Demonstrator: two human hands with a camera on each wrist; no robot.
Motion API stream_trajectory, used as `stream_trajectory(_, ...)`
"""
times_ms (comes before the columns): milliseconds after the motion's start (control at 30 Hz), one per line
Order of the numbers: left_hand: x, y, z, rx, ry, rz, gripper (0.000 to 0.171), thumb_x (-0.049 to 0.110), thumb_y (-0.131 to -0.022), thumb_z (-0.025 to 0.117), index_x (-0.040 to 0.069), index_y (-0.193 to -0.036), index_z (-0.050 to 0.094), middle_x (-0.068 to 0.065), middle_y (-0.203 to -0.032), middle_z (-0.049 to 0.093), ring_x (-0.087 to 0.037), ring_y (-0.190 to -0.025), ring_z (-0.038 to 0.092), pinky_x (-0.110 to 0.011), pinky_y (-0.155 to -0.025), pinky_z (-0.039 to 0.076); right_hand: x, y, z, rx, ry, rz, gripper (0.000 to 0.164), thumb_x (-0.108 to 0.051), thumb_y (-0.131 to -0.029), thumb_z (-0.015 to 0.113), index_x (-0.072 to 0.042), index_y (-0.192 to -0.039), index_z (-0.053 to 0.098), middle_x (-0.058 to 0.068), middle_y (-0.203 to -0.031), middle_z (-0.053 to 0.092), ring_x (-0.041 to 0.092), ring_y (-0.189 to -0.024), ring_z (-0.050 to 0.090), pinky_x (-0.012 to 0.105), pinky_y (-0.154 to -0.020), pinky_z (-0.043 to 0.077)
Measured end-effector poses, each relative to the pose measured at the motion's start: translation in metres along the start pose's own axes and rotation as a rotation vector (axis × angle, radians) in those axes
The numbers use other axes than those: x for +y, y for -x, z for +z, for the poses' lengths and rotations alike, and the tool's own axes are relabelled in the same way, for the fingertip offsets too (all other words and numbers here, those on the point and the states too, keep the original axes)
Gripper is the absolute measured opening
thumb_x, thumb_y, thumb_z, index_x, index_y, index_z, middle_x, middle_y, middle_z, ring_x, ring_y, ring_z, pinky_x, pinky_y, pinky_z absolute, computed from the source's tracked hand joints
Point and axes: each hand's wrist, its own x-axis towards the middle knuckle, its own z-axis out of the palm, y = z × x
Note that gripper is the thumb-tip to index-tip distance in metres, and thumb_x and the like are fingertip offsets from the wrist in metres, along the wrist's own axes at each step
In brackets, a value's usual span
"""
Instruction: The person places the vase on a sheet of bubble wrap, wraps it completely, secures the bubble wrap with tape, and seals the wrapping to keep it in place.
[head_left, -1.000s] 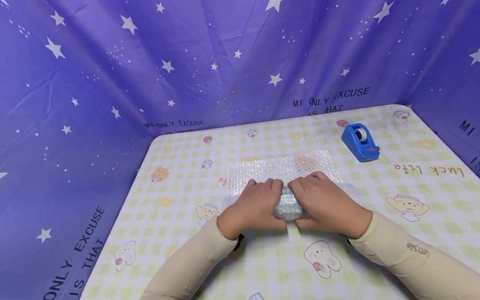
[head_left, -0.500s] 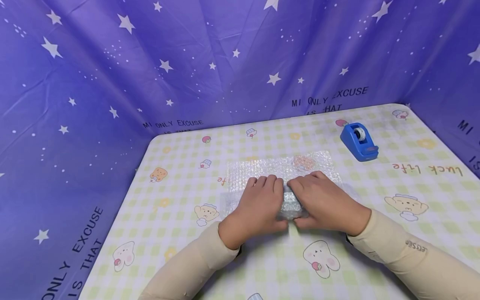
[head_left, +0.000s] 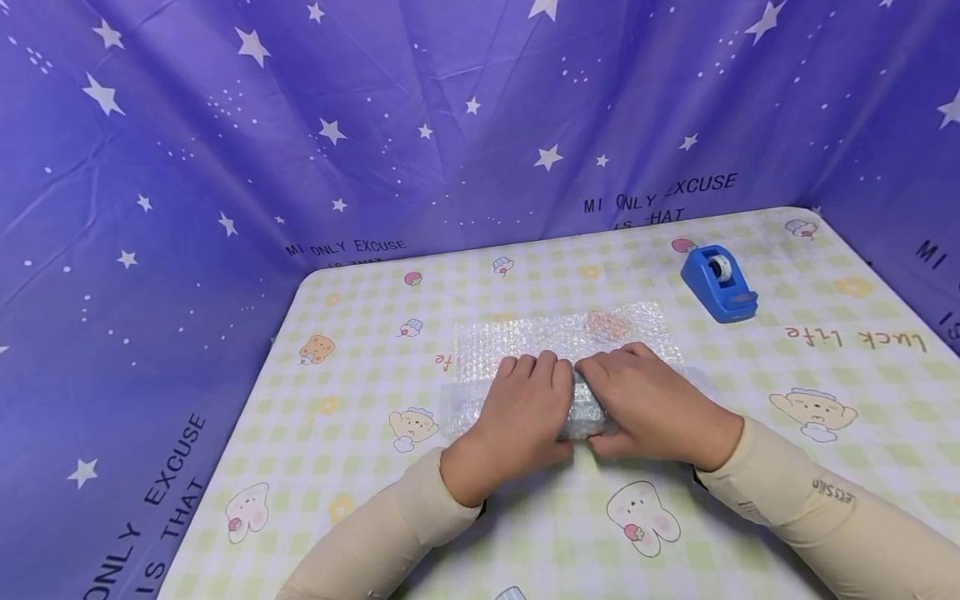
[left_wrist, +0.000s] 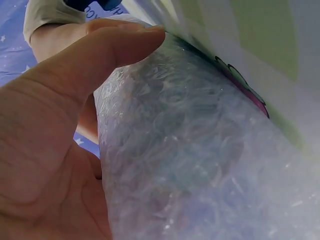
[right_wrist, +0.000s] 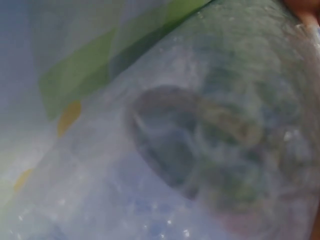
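Our left hand (head_left: 521, 408) curls over the left half of a clear, cylindrical bubble-wrap roll (head_left: 587, 414) near the middle of the green-and-white checked bench (head_left: 540, 533); a flat, transparent bubble-wrap sheet (head_left: 555, 333) spreads beyond it, and our right hand (head_left: 648, 408) grips the right half. A dark curved rim (right_wrist: 160, 95) shows through the layers, too blurred for us to name. To roll this well, we should press both halves equally, thumbs low on the near side, and watch that the sheet feeds in square, since uneven pressure could skew it. Left to right, we read "ONLY EXCUSE IS THAT" on the purple, star-printed fabric curtain (head_left: 187, 150), find no legible label on the blue plastic tape dispenser (head_left: 701, 279), cannot decipher the cream right sleeve (head_left: 783, 483), and read upside-down "luck life" on the bench.
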Motion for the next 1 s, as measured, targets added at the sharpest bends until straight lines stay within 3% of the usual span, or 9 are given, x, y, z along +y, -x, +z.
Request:
stream_trajectory(333, -0.0015, -0.0011, -0.0012, -0.025, -0.013, 0.009, 0.077, 0.059, -0.063, 0.086, 0.013, -0.114, 0.052, 0.001, -0.1, 0.054, -0.019, -0.083, 0.055, -0.035, -0.074, 0.038, -0.0012, -0.0002, -0.001, -0.004, -0.007, 0.002, 0.071, -0.051, -0.063, 0.085, -0.007, -0.113, 0.059, 0.001, -0.091, 0.065, 0.019, -0.085, 0.066, 0.047, -0.087, 0.047)
stream_trajectory(1000, -0.0058, -0.0017, 0.0002, 0.04, 0.007, 0.046, 0.069, 0.058, -0.058, 0.081, 0.016, -0.106, 0.055, 0.003, -0.093, 0.057, -0.018, -0.075, 0.056, -0.035, -0.07, 0.036, -0.003, 0.0002, -0.0041, -0.045, -0.02, 0.026, 0.073, -0.05, -0.061, 0.085, -0.006, -0.114, 0.061, 0.001, -0.091, 0.066, 0.02, -0.086, 0.066, 0.049, -0.091, 0.049)
